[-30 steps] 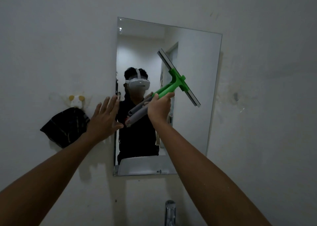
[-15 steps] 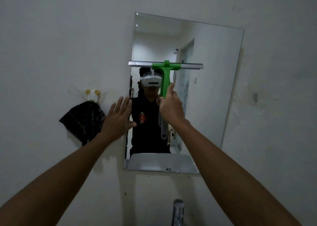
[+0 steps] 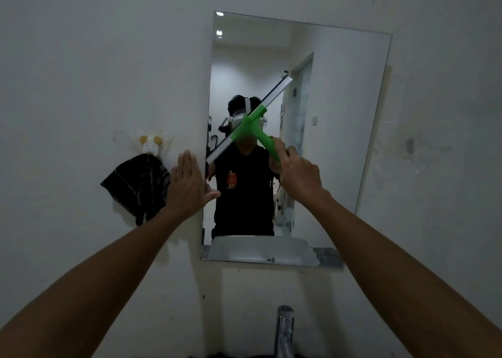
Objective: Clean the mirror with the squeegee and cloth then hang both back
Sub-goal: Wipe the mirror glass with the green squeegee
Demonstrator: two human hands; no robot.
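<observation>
No brand, label or readable writing shows anywhere — only a small red and white mark on the dark shirt reflected in the mirror, too blurred to read.

The right hand has its fingers clamped round the green handle of the squeegee. From those fingers the handle runs up and to the left to the green head, and the pale blade lies slantwise across the glass, its low end just beside the left hand's fingertips and its high end well above and slightly left of the right hand. Whether the blade touches the glass cannot be told.

The left hand is flat and open, fingers together and pointing up, thumb spread toward the mirror; it sits at the mirror's left edge, against the wall as far as can be seen.

Just left of the left fingers the dark striped cloth hangs from a small white hook with two yellow spots.

The room is dim, the wall a plain off-white with faint scuffs to the right of the mirror. Well below both hands, the top of a chrome tap rises at the bottom edge — the mirror's lower strip reflects a pale basin.
</observation>
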